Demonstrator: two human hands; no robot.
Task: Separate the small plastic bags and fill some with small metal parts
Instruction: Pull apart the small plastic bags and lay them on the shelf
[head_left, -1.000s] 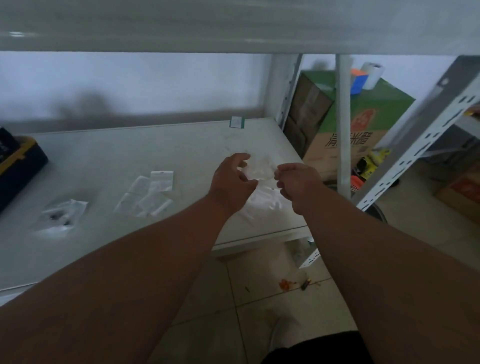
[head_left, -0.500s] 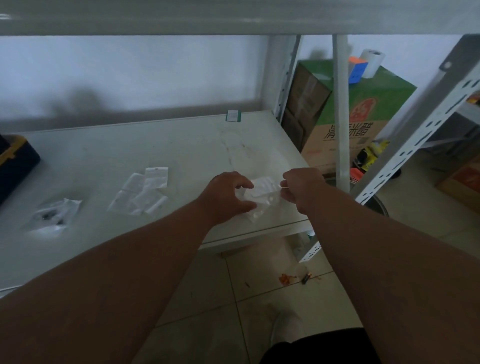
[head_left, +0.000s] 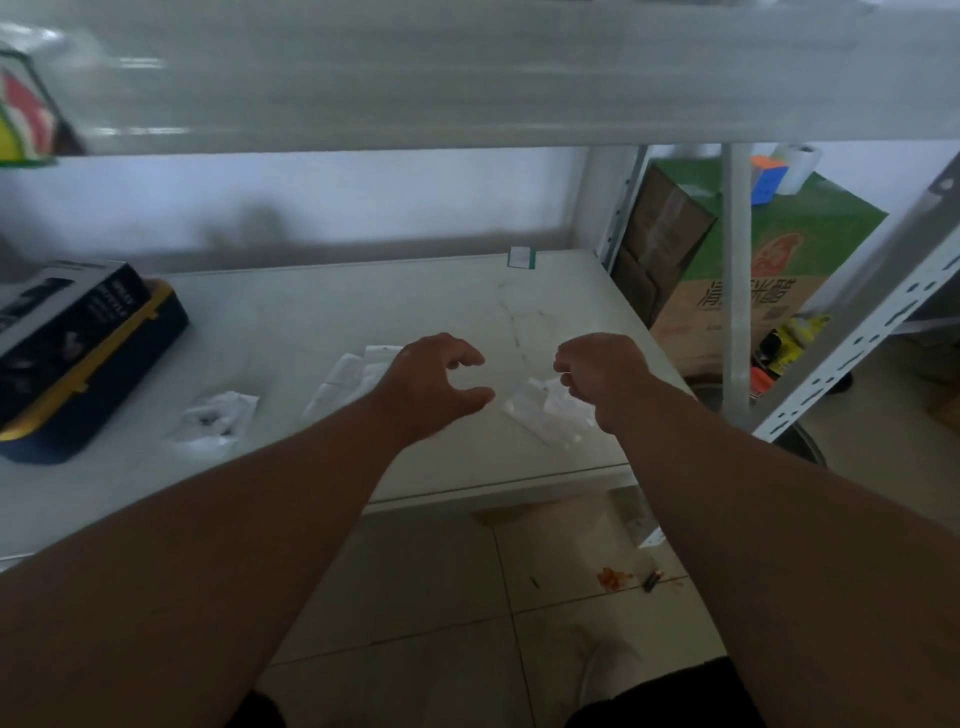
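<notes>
A: Where are the small bags?
B: One bunch of small plastic bags (head_left: 545, 413) lies on the bench (head_left: 291, 322) near its front right corner, the right hand (head_left: 602, 376) pinching its top edge.
A: And the left hand (head_left: 431, 382)?
B: Spread wide, holding nothing, just left of them. More bags (head_left: 348, 379) lie behind it.

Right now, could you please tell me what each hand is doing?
Left hand: open, fingers loosely curved, holding nothing.
Right hand: fingers curled, seemingly pinching the small plastic bags; the contact itself is blurred.
</notes>
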